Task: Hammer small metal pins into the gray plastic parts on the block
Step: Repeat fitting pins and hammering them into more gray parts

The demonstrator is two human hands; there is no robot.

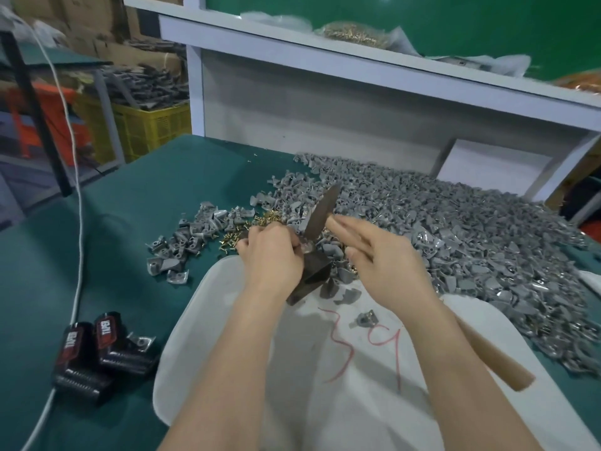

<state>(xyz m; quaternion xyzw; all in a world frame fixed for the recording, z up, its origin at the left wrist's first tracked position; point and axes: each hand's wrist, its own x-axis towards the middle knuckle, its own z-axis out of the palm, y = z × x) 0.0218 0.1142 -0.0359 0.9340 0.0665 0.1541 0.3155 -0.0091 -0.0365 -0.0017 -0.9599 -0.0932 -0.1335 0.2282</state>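
Two black battery packs (97, 353) on desk: red labels, white lettering, appears "TAPE1"; reading uncertain. White tray (325, 369): red handwritten marks, approx. "3" and "9".

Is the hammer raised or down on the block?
Raised: the hammer head tilts above the block, clear of it, held in the right hand.

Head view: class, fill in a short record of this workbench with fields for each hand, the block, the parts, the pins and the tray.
left hand: steadies a gray part on the block
right hand: grips hammer, head raised over the block
block: dark metal, at tray's far rim
parts: big gray heap on green table, right
pins: brass, loose, left of block
tray: white, one gray part inside
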